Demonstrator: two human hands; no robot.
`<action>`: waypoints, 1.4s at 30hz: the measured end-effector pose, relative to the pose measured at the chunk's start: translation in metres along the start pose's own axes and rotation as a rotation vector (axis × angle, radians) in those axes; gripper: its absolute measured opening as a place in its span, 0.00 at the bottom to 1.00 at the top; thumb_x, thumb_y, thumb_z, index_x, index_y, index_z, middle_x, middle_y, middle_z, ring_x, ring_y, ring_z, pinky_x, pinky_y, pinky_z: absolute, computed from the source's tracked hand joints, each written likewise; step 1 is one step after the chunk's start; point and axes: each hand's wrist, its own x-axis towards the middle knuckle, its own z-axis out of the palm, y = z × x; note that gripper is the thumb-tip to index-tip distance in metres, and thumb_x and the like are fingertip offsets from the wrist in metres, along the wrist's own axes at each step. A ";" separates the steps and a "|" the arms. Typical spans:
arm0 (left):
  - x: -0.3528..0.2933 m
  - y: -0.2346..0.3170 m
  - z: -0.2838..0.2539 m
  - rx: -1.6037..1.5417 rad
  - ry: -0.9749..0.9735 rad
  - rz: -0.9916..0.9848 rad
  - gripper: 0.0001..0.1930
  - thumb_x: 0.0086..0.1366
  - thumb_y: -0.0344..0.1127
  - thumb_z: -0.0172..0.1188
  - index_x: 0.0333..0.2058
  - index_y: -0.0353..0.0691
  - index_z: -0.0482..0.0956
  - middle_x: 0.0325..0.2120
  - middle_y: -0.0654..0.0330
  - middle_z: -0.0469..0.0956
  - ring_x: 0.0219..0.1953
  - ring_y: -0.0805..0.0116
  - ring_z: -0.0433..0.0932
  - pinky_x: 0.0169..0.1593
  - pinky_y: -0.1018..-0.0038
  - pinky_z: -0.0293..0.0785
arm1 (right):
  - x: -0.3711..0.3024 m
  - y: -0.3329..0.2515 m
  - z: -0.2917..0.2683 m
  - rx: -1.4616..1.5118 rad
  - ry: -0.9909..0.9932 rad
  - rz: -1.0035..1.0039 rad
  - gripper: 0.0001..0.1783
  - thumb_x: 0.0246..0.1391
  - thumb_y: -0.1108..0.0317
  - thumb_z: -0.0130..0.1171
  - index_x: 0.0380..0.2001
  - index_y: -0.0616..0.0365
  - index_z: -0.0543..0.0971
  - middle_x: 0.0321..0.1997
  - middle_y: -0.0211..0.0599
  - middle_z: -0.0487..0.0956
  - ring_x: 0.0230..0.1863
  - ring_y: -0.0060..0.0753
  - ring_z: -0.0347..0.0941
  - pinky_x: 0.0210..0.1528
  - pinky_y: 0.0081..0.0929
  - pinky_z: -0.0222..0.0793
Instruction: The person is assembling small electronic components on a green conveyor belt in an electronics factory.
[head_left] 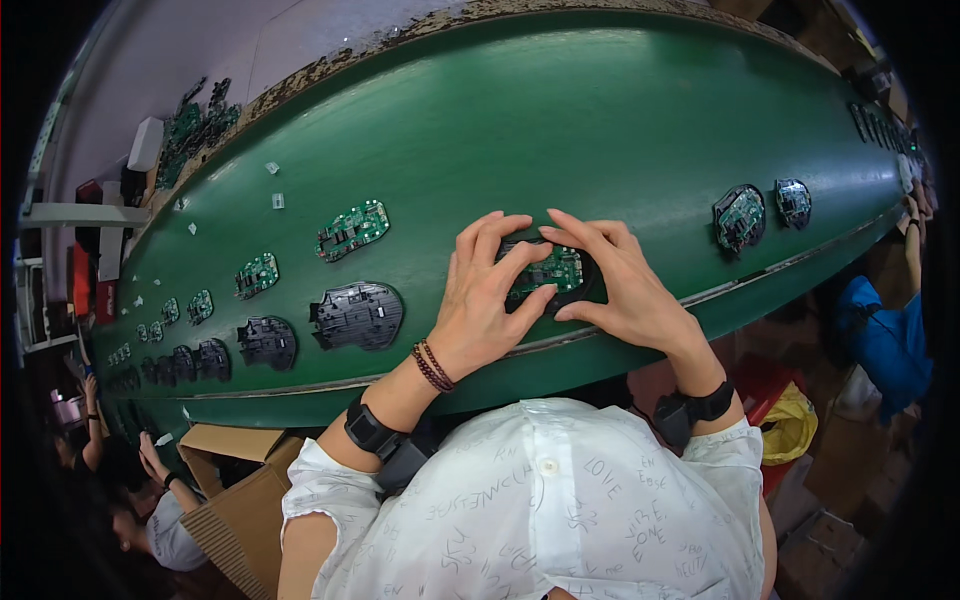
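Two fitted shells (740,218) sit toward the right end of the counter (600,120), looking done. By the middle of the near edge I have a green circuit board (564,268) over a black shell (577,297): my left hand (485,290) pinches across the board with thumb and forefinger, and my right hand (628,288) curls around the shell's rim. These fingers (520,257) hide much of it, so I cannot tell whether the board is seated. Leftward, loose boards (353,231) and bare shells (357,315) line the near edge, apart, so those pairs seem undone. Small clear pieces (278,201) lie nearer the far edge, a board heap (198,125) past it; a cardboard box (262,490) stands beside the near edge.
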 end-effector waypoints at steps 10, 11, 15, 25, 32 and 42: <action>-0.006 0.002 -0.005 -0.279 0.192 -0.067 0.20 0.64 0.33 0.69 0.54 0.37 0.78 0.58 0.49 0.72 0.62 0.54 0.71 0.63 0.63 0.71 | -0.007 -0.003 0.005 0.021 0.046 -0.023 0.57 0.43 0.72 0.77 0.76 0.50 0.58 0.69 0.29 0.74 0.66 0.45 0.65 0.70 0.43 0.59; -0.008 0.002 -0.011 -0.314 0.107 -0.196 0.19 0.66 0.32 0.68 0.54 0.35 0.77 0.53 0.51 0.76 0.57 0.58 0.75 0.58 0.66 0.74 | -0.009 -0.001 0.007 0.037 0.068 -0.056 0.58 0.43 0.73 0.76 0.76 0.50 0.57 0.69 0.32 0.73 0.66 0.47 0.66 0.69 0.43 0.60; -0.010 -0.004 -0.011 -0.489 0.080 -0.268 0.15 0.67 0.31 0.67 0.49 0.32 0.77 0.38 0.56 0.83 0.41 0.69 0.83 0.46 0.73 0.79 | -0.010 -0.008 0.013 0.175 0.130 -0.092 0.53 0.48 0.73 0.74 0.75 0.53 0.58 0.66 0.40 0.74 0.65 0.46 0.68 0.68 0.41 0.64; -0.014 -0.003 -0.013 -0.664 0.041 -0.329 0.10 0.66 0.27 0.68 0.43 0.33 0.76 0.35 0.63 0.81 0.38 0.80 0.79 0.42 0.81 0.75 | 0.007 -0.020 0.031 0.342 0.272 0.148 0.10 0.63 0.68 0.65 0.41 0.64 0.78 0.31 0.39 0.80 0.30 0.27 0.74 0.35 0.28 0.71; -0.006 -0.007 -0.018 -0.750 0.008 -0.354 0.11 0.67 0.25 0.67 0.46 0.32 0.76 0.36 0.63 0.80 0.39 0.79 0.78 0.43 0.79 0.76 | 0.013 -0.014 0.025 0.396 0.212 0.196 0.10 0.63 0.68 0.65 0.42 0.64 0.78 0.33 0.36 0.81 0.32 0.23 0.73 0.36 0.25 0.69; -0.019 -0.014 -0.033 -0.212 0.256 0.384 0.17 0.54 0.16 0.69 0.42 0.36 0.79 0.41 0.54 0.84 0.40 0.59 0.83 0.45 0.67 0.78 | 0.007 -0.020 0.030 0.492 0.275 -0.070 0.10 0.56 0.81 0.66 0.41 0.62 0.79 0.44 0.43 0.85 0.52 0.38 0.83 0.58 0.36 0.77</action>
